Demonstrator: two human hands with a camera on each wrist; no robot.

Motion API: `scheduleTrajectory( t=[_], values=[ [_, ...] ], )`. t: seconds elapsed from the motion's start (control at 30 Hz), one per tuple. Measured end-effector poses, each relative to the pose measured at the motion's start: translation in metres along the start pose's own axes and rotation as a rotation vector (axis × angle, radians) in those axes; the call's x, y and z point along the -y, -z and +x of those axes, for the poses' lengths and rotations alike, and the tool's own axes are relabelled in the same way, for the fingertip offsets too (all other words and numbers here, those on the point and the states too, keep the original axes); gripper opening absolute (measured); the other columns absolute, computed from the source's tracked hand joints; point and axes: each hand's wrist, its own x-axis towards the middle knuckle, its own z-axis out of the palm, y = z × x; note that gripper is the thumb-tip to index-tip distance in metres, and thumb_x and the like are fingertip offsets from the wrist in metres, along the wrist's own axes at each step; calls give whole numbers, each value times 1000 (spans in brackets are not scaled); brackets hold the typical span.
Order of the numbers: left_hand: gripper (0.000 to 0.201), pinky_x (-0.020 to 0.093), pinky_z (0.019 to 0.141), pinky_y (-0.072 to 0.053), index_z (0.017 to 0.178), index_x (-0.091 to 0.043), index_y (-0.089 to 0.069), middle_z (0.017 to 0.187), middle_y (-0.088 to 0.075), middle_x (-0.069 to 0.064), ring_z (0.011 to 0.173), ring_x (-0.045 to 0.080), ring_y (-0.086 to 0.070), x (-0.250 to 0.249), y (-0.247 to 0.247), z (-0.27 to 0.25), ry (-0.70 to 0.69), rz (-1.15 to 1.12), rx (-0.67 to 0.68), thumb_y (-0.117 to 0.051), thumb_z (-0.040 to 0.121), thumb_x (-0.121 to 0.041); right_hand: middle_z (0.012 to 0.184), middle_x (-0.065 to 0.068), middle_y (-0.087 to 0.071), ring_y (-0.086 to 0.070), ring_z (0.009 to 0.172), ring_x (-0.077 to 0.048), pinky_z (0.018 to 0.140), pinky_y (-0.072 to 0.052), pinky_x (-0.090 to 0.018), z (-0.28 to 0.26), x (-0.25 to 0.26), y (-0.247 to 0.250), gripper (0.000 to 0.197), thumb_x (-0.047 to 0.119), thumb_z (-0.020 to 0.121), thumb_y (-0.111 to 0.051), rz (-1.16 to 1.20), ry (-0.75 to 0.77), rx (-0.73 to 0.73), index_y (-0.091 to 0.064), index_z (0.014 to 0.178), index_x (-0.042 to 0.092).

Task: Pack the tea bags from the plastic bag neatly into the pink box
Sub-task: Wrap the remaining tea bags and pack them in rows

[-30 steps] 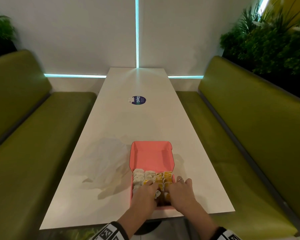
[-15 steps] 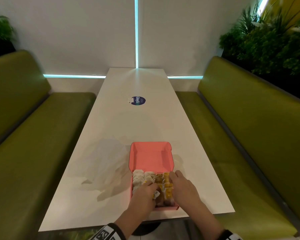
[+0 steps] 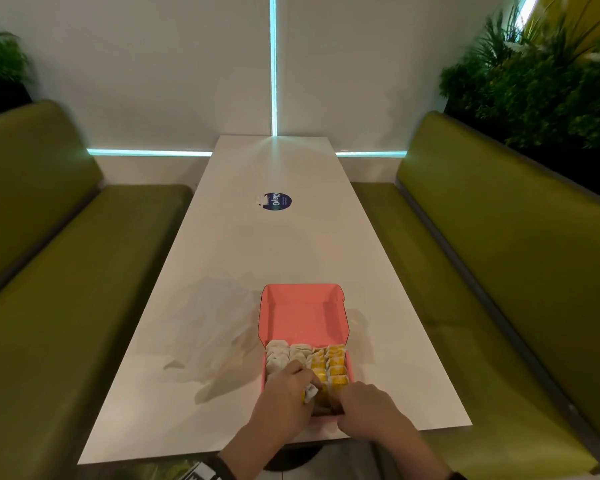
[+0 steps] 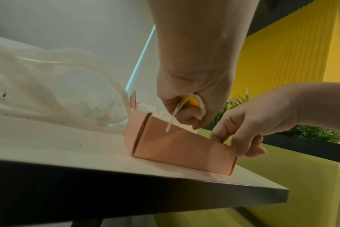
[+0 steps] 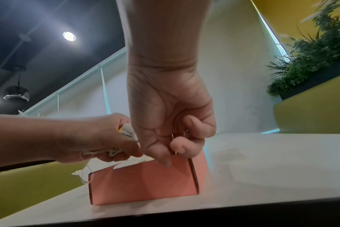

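The pink box [image 3: 305,317] lies open near the table's front edge, its lid flat behind it. White tea bags [image 3: 284,358] fill its left rows and yellow ones [image 3: 335,365] its right rows. My left hand [image 3: 288,389] hovers over the box's near middle and grips a bunched tea bag [image 4: 194,102] with a yellow tag and a dangling string. My right hand [image 3: 354,400] is at the near right corner. Its thumb lies on the outside of the front wall [image 5: 142,184] and its fingers curl over the rim. The limp plastic bag [image 3: 215,327] lies just left of the box.
The long white table [image 3: 274,244] bears a round dark sticker [image 3: 277,201] farther back. Green benches [image 3: 66,306] run along both sides, with plants [image 3: 534,81] behind the right one. The box stands close to the table's front edge [image 4: 165,176].
My right hand has drawn back from on top of the yellow tea bags to the box's near right corner. My left hand stays over the box with its tea bag.
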Motion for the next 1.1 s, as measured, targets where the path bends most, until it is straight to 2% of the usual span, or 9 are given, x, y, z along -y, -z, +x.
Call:
scheduleTrajectory(
  t=[0.1, 0.2, 0.3, 0.6, 0.7, 0.8, 0.9, 1.0, 1.1],
  values=[
    [26, 35, 81, -48, 98, -19, -68, 107, -56, -4, 96, 15, -56, -4, 2, -1, -72, 33, 85, -53, 77, -19, 116, -10, -60, -59, 105, -29, 84, -47, -34, 3, 0, -1, 29, 19, 89, -47, 17, 5, 17, -57, 116, 13],
    [26, 37, 89, -45, 107, -16, -62, 111, -54, 0, 101, 16, -52, -8, 5, -1, -86, 172, 316, -56, 88, -32, 118, -7, -60, -60, 105, -28, 88, -50, -37, 5, 0, -2, 33, 23, 89, -48, 56, 17, 36, -54, 121, 19],
    [38, 39, 89, -46, 107, -18, -62, 111, -58, -1, 100, 16, -55, -5, 0, -1, -77, 206, 363, -51, 87, -49, 120, -6, -59, -59, 106, -28, 89, -50, -38, 6, 0, -4, 35, 17, 88, -47, 85, 16, 46, -50, 123, 19],
    [25, 36, 92, -47, 111, -14, -59, 113, -60, 5, 104, 21, -56, -18, 3, 2, 13, 281, 441, -52, 91, -26, 120, -7, -57, -62, 101, -28, 80, -49, -36, 2, -1, -7, 35, 10, 88, -48, 128, 14, 38, -43, 122, 16],
    [27, 31, 84, -48, 102, -16, -62, 104, -64, 1, 96, 18, -59, -15, 5, 5, 12, 209, 420, -52, 88, -36, 121, -7, -57, -59, 106, -28, 84, -47, -36, -1, -1, -7, 35, 9, 88, -46, 115, 26, 0, -44, 122, 17],
    [19, 26, 75, -46, 98, -13, -63, 100, -64, 2, 92, 16, -57, -13, 14, 6, 79, 81, 336, -53, 82, -15, 119, -7, -58, -58, 105, -27, 85, -46, -35, -5, -1, -3, 32, 11, 88, -45, 130, 39, -58, -47, 118, 18],
    [22, 21, 67, -44, 92, -27, -56, 91, -56, -6, 83, 12, -54, -7, 22, 4, 148, -97, 197, -59, 76, -14, 113, -3, -58, -58, 101, -23, 84, -47, -34, -10, -3, 4, 19, 19, 88, -48, 185, 75, -153, -53, 106, 19],
    [38, 15, 65, -42, 101, -33, -43, 95, -49, -9, 83, 7, -49, -8, 28, 4, 206, -177, 174, -64, 75, -16, 103, 6, -60, -57, 95, -14, 83, -48, -30, -14, -6, 14, 5, 24, 87, -52, 368, 128, -341, -53, 91, 26],
    [54, 7, 59, -39, 110, -33, -34, 96, -48, -9, 77, 5, -50, -15, 32, 6, 200, -223, 133, -69, 74, -12, 92, 15, -59, -56, 87, -3, 79, -45, -15, -14, 2, 26, 8, 30, 86, -60, 626, 227, -416, -55, 92, 30]
  ],
)
